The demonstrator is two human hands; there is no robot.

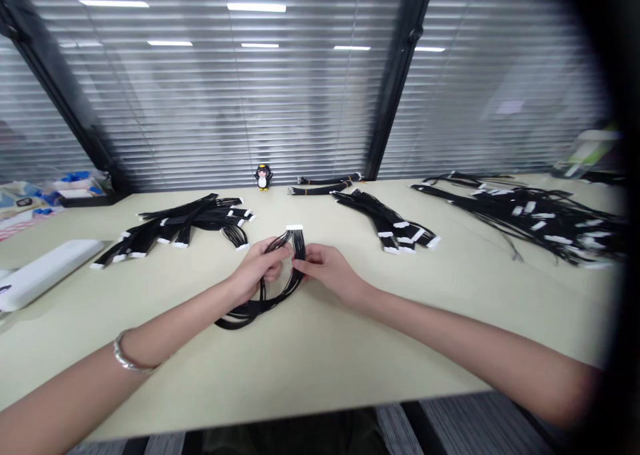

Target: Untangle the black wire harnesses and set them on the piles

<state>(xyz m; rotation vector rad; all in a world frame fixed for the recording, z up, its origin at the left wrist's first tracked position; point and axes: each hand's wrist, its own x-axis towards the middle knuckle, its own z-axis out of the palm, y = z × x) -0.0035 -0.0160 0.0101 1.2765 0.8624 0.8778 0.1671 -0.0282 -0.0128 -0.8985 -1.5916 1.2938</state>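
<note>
Between my two hands a black wire harness (296, 278) is held up, bent into a loop, with a white connector (295, 228) at its top. My left hand (263, 265) pinches some of its wires on the left side of the loop. The fingers of my right hand (324, 266) close on the wires just below the connector, on the right side. The lower part of the loop hangs low over the table, and part of it passes behind my left wrist. The harness's other end cannot be made out.
Black harnesses with white connectors lie in a left pile (187, 220), a right pile (383, 218) and a larger heap (530, 218) at far right. Two tied bundles (320, 189) and a penguin figurine (263, 176) stand by the window blinds. A white case (50, 272) lies left.
</note>
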